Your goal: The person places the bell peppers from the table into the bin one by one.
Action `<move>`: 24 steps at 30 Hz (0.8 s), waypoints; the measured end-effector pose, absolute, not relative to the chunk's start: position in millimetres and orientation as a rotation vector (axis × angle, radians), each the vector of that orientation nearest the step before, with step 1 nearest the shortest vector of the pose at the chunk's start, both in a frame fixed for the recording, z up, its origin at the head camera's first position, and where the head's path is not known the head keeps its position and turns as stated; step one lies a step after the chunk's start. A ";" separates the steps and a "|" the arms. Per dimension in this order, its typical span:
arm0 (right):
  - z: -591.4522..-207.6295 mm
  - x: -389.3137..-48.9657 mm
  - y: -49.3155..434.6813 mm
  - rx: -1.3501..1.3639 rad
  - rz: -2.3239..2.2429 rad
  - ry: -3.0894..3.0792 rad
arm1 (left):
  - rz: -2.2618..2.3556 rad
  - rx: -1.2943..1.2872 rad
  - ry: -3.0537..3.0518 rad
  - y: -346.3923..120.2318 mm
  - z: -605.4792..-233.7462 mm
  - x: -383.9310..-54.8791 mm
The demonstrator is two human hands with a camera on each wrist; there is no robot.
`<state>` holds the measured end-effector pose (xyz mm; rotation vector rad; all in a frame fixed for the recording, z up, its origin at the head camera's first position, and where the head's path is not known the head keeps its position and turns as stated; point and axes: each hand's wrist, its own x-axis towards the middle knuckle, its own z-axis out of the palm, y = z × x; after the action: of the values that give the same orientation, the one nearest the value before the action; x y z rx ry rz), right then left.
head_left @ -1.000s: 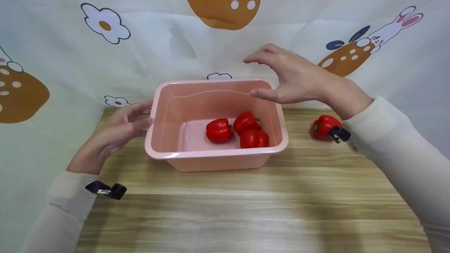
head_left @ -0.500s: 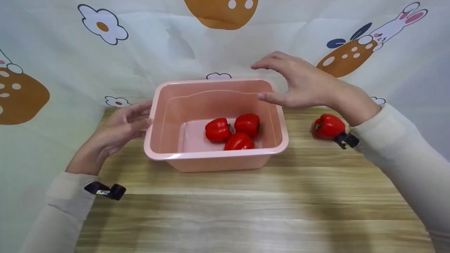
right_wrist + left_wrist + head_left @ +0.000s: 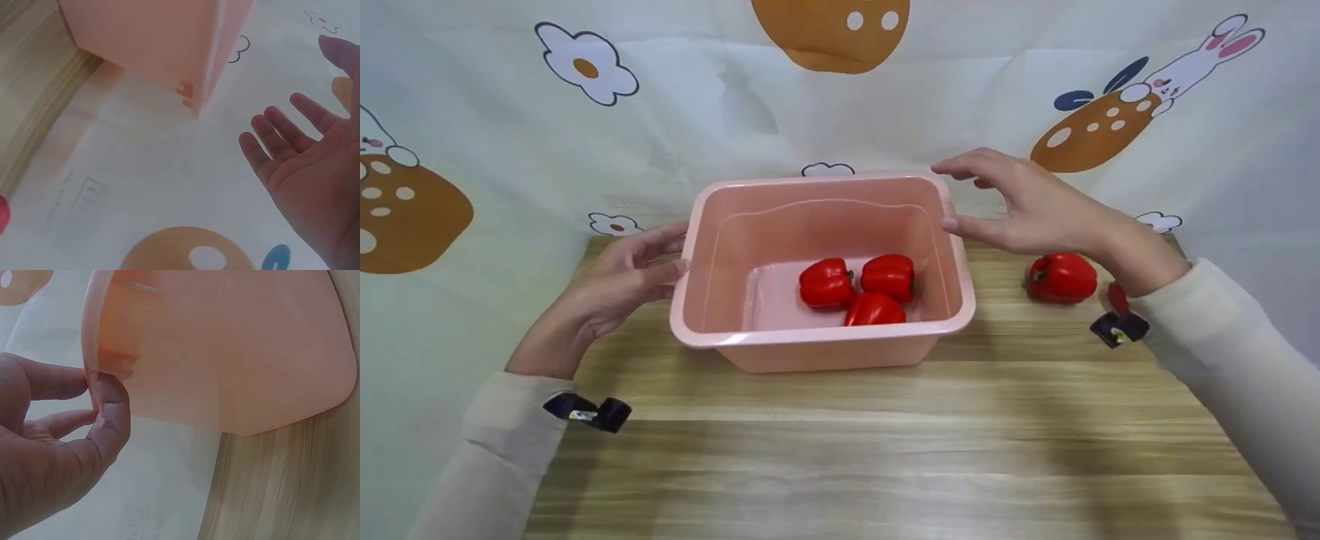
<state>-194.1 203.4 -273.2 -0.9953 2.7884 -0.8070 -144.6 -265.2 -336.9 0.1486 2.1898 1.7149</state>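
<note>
Pink tub (image 3: 825,356) is standing nr the bench's (image 3: 840,442) far edge, a bit L of mid; its long axis is running L–R, abt parallel to that edge. L hand (image 3: 619,281) is pinching the tub's L rim; R hand (image 3: 1024,206) is hovering by the R rim, thumb & fingers wide, holding nothing. Inside, L pepper (image 3: 825,283) & R pepper (image 3: 888,276) are lying w/ stems pointing R. Near pepper (image 3: 876,309) is being cut off by the front rim; can't tell its stem dir. Lone pepper (image 3: 1063,278) is lying twd the bench's far R corner, stem pointing L. Red patch (image 3: 1117,298) is showing beside the R cuff (image 3: 1174,300), mostly hidden; can't ID it.
</note>
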 end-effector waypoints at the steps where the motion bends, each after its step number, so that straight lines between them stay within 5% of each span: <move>1: -275.5 -193.3 206.0 -0.972 -0.842 2.768 | 1.714 0.149 2.191 -264.9 -336.8 -144.4; 24: -331.4 -161.1 269.2 -0.626 -1.492 2.569 | 1.657 0.133 2.220 -262.4 -334.0 -145.5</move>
<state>-161.1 269.2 -331.4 -0.6263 2.5693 -1.4921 -145.5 -262.4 -334.0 0.1328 2.2200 1.6570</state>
